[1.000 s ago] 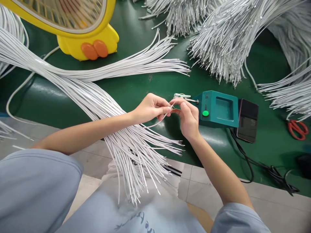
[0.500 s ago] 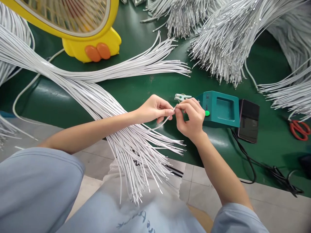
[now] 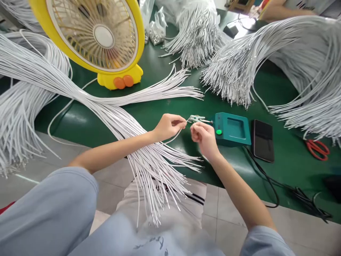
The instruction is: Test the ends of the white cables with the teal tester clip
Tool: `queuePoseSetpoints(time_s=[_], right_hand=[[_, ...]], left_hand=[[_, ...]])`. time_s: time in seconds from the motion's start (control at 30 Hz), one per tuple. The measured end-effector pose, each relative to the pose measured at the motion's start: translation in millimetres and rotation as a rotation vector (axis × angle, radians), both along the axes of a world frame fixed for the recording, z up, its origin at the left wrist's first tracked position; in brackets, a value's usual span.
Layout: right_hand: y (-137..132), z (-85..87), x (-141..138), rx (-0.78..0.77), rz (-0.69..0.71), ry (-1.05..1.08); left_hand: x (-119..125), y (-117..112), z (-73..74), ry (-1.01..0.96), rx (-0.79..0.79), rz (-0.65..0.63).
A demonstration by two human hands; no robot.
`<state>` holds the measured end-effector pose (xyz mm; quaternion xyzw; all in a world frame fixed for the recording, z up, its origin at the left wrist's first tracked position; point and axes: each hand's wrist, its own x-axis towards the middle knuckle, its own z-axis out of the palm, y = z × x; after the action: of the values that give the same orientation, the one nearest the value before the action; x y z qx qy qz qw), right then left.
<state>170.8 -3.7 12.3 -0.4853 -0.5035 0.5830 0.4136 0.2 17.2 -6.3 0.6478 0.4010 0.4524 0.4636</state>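
Observation:
My left hand [image 3: 169, 126] pinches the end of a single white wire [image 3: 174, 135] that curves down toward a large bundle of white wires [image 3: 128, 131] draped over the table edge onto my lap. Just to its right, my right hand [image 3: 203, 137] is curled closed; what its fingers hold is hidden. Both hands sit right before a small pale clip [image 3: 197, 119] that sticks out from the left side of a teal box [image 3: 231, 129] with a green button [image 3: 218, 132].
A yellow desk fan [image 3: 98, 39] stands at the back left on the green table [image 3: 149, 110]. More white wire bundles [image 3: 234, 67] lie at the back and right. A black phone [image 3: 263, 139], red scissors [image 3: 318, 148] and black cables [image 3: 287, 188] lie to the right. Another person's arm [image 3: 282, 10] shows far back.
The view has tilted up, showing the whole fan and the far bundles. My hands have drawn slightly apart, the left one staying at the clip with the wire.

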Motion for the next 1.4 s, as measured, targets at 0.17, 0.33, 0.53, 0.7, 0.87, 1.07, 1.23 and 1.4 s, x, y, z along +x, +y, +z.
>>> queuePoseSetpoints(time_s=[0.17, 0.33, 0.53, 0.7, 0.87, 1.07, 1.23, 1.4], right_hand=[[4, -8.5, 9, 0.794, -0.129, -0.662], [12, -12.8, 16, 1.169, -0.02, -1.013], [11, -13.6, 11, 1.189, -0.003, -0.964], [2, -8.6, -3, 0.513, -0.09, -0.463], [0, 2.9, -2, -0.148, 0.148, -0.018], [11, 18.4, 22, 0.642, 0.007, -1.048], [36, 19.6, 37, 0.704, 0.275, -1.502], [46, 20.1, 34, 0.639, 0.336, -1.552]], left_hand=[[-1, 7, 10.0, -0.28, -0.51, -0.152], [-7, 9, 10.0, -0.346, -0.687, -0.263], [-8, 10, 8.6, -0.333, -0.754, -0.353], [-7, 4, 4.7, -0.019, -0.32, -0.241], [-3, -1, -1.1, 0.255, 0.218, -0.057], [3, 7, -1.0, 0.009, -0.32, -0.073], [-1, 11, -4.4, 0.007, -0.331, -0.093], [-1, 12, -4.7, -0.036, -0.371, -0.091]])
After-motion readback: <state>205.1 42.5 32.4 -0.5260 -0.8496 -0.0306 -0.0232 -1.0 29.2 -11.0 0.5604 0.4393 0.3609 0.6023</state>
